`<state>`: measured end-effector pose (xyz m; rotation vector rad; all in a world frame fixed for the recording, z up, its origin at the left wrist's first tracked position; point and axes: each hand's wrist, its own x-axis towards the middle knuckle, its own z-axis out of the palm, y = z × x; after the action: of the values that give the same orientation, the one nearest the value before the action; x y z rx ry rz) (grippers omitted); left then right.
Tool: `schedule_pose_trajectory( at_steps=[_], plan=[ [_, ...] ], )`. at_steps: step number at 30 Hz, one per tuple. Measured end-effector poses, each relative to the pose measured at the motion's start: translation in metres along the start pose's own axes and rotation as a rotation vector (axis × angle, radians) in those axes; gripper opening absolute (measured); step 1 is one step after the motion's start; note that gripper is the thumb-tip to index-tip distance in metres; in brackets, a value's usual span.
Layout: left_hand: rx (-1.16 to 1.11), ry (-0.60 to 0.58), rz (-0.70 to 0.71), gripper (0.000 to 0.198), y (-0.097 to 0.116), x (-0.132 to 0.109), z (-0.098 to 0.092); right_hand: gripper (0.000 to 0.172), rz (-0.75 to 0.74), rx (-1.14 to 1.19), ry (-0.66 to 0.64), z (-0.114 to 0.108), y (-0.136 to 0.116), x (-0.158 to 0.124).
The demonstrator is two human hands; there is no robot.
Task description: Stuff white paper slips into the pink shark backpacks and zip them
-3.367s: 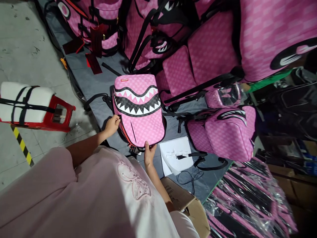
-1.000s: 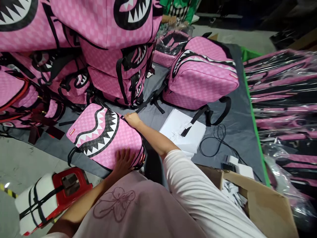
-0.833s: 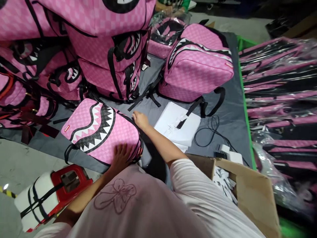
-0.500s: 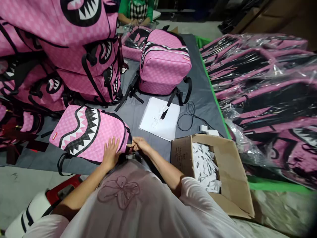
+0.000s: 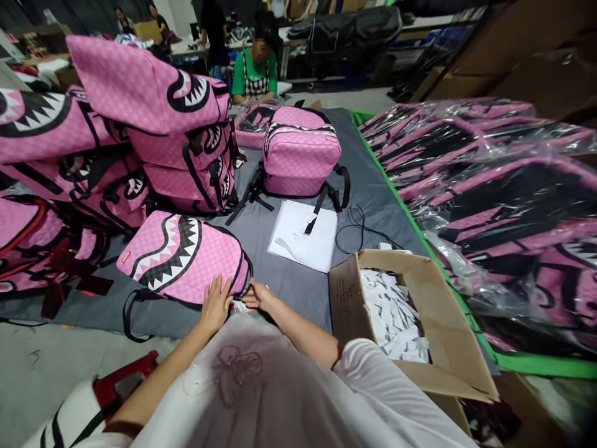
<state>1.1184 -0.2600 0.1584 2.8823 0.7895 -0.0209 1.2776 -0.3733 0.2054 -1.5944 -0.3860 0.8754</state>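
Observation:
A pink checkered backpack (image 5: 181, 258) with a black and white shark-mouth print lies flat on the grey mat (image 5: 289, 289) just in front of me. My left hand (image 5: 215, 303) rests flat on its near end, fingers stretched out. My right hand (image 5: 258, 295) is at the bag's near right corner, fingers pinched together on something small by the zipper edge that I cannot make out.
A heap of the same pink backpacks (image 5: 140, 137) rises at the left. Another backpack (image 5: 301, 152) stands behind white paper sheets (image 5: 303, 236). An open cardboard box (image 5: 420, 348) of paper slips sits right; plastic-wrapped bags (image 5: 489, 186) beyond. A person in green (image 5: 254, 68) sits far back. A red stool (image 5: 121, 382) is near left.
My right hand came back along the bag's right edge to its near corner. My left hand stayed flat on the bag. The view tilted up toward the room.

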Motion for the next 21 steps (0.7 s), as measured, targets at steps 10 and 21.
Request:
schedule_pose_trajectory(
  at_steps=[10, 21],
  plan=[
    [-0.014, 0.611, 0.102, 0.048, 0.021, -0.027, -0.203, 0.045, -0.394, 0.364, -0.652, 0.017, -0.124, -0.045],
    [-0.511, 0.761, 0.14, 0.019, -0.012, -0.036, -0.27, 0.026, -1.07, -0.293, -0.074, -0.025, -0.199, 0.006]
  ],
)
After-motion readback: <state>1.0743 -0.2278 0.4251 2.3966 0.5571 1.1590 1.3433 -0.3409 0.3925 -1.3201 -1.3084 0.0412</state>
